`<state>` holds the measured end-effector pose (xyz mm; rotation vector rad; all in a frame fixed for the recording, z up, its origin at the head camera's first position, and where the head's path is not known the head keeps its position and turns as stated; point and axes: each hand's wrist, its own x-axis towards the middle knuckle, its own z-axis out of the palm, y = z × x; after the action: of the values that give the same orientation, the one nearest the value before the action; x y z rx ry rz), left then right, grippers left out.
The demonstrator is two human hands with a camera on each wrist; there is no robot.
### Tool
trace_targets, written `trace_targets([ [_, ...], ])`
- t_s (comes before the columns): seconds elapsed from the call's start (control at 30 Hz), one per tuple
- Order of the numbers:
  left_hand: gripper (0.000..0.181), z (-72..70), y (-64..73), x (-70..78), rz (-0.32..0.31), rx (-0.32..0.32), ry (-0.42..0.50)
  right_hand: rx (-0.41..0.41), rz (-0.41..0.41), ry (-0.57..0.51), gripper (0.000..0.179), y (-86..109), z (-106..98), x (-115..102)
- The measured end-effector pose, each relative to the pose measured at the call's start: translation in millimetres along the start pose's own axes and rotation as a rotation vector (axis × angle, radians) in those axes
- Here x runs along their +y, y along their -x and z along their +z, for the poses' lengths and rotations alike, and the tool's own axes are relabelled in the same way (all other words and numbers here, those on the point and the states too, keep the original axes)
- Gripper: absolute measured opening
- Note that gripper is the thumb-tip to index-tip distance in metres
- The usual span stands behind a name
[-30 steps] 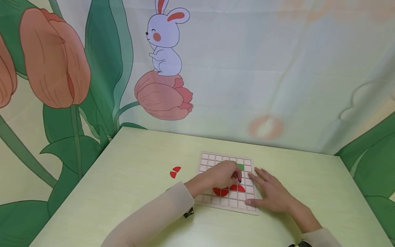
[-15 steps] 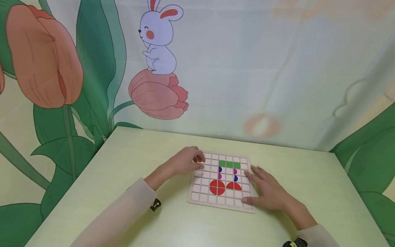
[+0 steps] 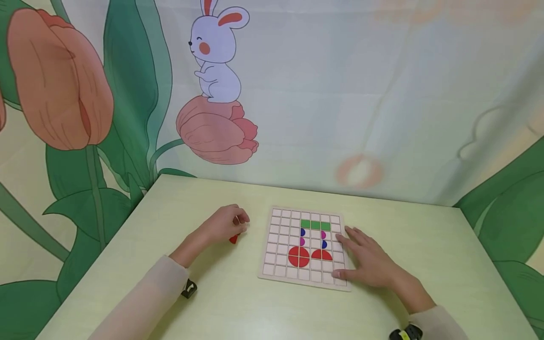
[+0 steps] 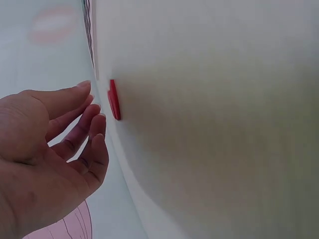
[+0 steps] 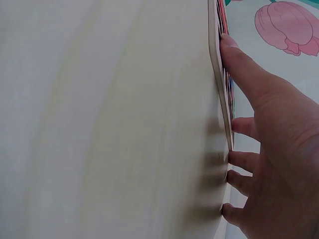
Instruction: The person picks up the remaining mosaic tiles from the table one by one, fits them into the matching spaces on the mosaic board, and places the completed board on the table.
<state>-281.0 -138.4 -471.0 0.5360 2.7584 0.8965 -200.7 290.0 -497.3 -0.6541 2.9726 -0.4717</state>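
Observation:
My left hand (image 3: 225, 223) hovers just above the red quarter-circle pieces (image 4: 114, 99) on the table, left of the board. Its fingers are loosely bent, and the left wrist view shows a gap between fingertips and pieces. In the head view, one red piece (image 3: 233, 239) peeks out below the hand. Fingers spread, my right hand (image 3: 370, 259) rests at the right edge of the wooden grid board (image 3: 272, 245), thumb and index finger on its rim. The board bears green squares (image 3: 315, 225), small blue and magenta half-circles, a red circle (image 3: 299, 257) and a red half-circle (image 3: 321, 255).
The pale table (image 3: 204, 302) runs back to a cloth backdrop (image 3: 306, 94) printed with tulips and a rabbit. A dark band with a device (image 3: 189, 288) is on my left wrist, another (image 3: 405, 332) on my right.
My left hand placed a dark blue half-circle on the board, then moved left off the board to the loose red pieces. My right hand stays at the board's edge.

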Motion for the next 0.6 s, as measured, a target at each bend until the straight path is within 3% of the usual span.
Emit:
trace_targets([
  [0.37, 0.012, -6.4, 10.0, -19.8, 0.048, -0.015, -0.084, -0.011, 0.009, 0.006, 0.107, -0.8, -2.9, 0.0],
  [0.6, 0.013, -2.8, 8.9, -19.4, 0.017, -0.015, -0.078, -0.01, 0.01, -0.004, 0.107, -1.5, -2.2, -1.9],
])
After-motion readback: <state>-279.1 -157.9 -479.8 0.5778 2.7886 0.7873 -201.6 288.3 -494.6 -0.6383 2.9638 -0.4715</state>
